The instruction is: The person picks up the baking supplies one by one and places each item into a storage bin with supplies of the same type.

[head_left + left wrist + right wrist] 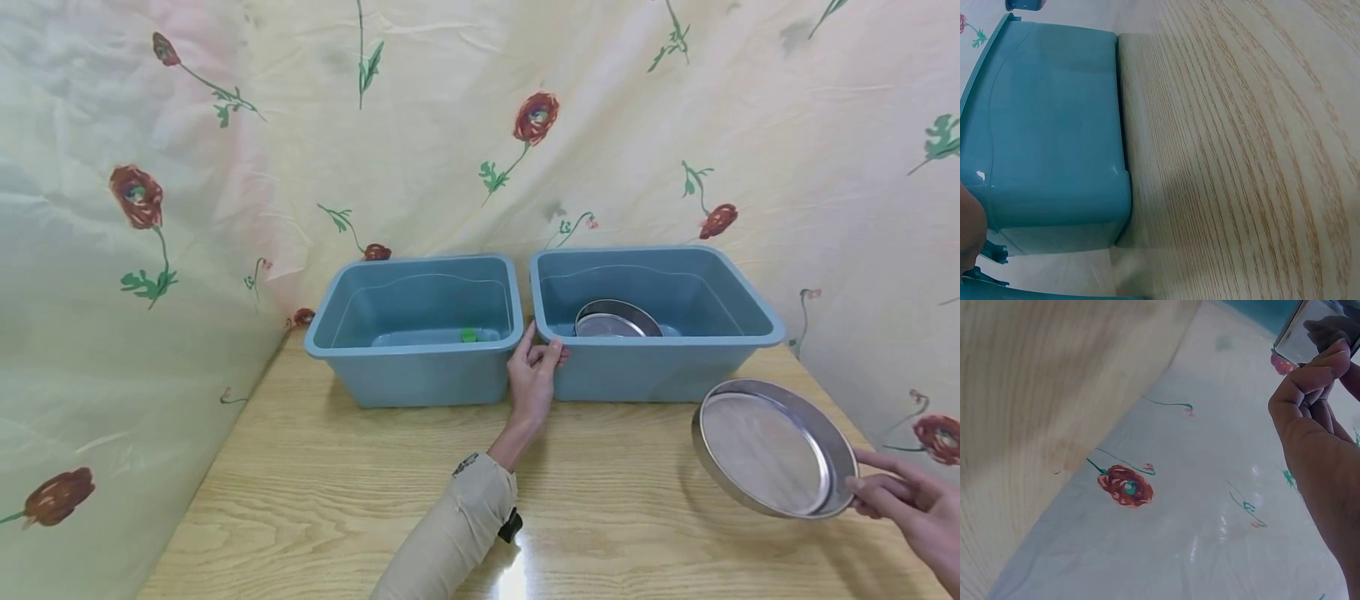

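A round, shallow metal sieve (765, 454) is held tilted above the table at the right, its fine grey bottom facing up. My right hand (903, 500) pinches its rim between thumb and fingers; in the right wrist view only a corner of the shiny wall (1300, 337) shows beside the hand (1310, 400). With my left hand (532, 375) I grip the near left corner of the right blue bin (637, 367), one finger reaching between the two bins. Inside that bin lies another round metal sieve (618, 321), partly hidden by the front wall.
The left blue bin (427, 375) stands beside the right one, with a small green thing (468, 335) on its floor. Both stand at the back of the wooden table (315, 500). A flower-patterned cloth (420, 150) hangs behind and along the sides.
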The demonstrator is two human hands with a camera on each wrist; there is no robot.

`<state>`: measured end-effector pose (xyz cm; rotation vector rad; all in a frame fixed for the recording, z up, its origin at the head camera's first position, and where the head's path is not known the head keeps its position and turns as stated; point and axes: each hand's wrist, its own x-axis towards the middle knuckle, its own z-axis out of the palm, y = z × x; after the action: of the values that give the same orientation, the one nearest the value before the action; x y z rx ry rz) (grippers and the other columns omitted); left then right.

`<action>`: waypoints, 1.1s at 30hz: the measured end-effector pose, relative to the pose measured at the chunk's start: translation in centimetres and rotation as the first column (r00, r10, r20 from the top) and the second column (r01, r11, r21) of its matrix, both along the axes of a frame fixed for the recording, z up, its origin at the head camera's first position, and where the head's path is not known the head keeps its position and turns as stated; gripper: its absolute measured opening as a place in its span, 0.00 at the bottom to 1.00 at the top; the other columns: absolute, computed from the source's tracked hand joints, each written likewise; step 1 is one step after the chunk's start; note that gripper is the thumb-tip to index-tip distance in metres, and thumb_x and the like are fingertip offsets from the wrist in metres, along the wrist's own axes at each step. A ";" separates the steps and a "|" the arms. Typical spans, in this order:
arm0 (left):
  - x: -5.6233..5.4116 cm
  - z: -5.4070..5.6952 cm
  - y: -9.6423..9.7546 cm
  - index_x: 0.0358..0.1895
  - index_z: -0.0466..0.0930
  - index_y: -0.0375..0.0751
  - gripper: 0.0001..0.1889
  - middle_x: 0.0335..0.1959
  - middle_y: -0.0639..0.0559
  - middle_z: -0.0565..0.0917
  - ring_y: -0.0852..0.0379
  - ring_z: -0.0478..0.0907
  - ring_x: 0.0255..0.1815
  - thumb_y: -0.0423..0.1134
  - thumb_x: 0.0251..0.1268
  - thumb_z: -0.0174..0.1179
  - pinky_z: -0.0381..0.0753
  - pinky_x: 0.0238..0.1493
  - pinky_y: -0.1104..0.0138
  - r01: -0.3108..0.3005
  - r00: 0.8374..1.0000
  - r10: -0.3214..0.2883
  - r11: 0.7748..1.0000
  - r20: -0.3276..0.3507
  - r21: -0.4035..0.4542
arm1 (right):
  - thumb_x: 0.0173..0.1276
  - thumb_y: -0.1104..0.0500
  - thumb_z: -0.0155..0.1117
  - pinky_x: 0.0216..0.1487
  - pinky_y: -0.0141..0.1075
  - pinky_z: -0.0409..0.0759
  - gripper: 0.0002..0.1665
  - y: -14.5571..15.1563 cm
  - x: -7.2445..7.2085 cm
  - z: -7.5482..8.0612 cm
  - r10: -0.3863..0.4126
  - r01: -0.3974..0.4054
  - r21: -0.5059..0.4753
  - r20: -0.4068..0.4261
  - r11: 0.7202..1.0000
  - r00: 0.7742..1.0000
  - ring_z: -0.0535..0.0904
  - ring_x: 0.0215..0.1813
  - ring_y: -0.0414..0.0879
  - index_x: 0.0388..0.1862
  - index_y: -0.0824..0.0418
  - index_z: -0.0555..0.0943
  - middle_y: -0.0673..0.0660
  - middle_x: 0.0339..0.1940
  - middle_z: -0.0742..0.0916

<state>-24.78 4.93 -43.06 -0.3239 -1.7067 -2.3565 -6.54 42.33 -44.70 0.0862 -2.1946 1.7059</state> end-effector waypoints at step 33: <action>-1.4 -0.1 -0.6 0.78 0.58 0.24 0.32 0.38 0.39 0.86 0.42 0.87 0.47 0.33 0.79 0.58 0.84 0.53 0.67 0.021 1.000 -0.021 1.000 -0.003 0.007 | 0.70 0.87 0.47 0.35 0.19 0.78 0.39 -2.2 -2.3 3.2 0.084 -0.097 -0.085 -0.146 0.992 0.986 0.84 0.30 0.34 0.56 0.49 0.86 0.49 0.31 0.91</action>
<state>-26.22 4.30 -43.11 -0.3453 -1.7012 -2.3747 -8.89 40.14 -41.51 0.2800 -2.0348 1.7878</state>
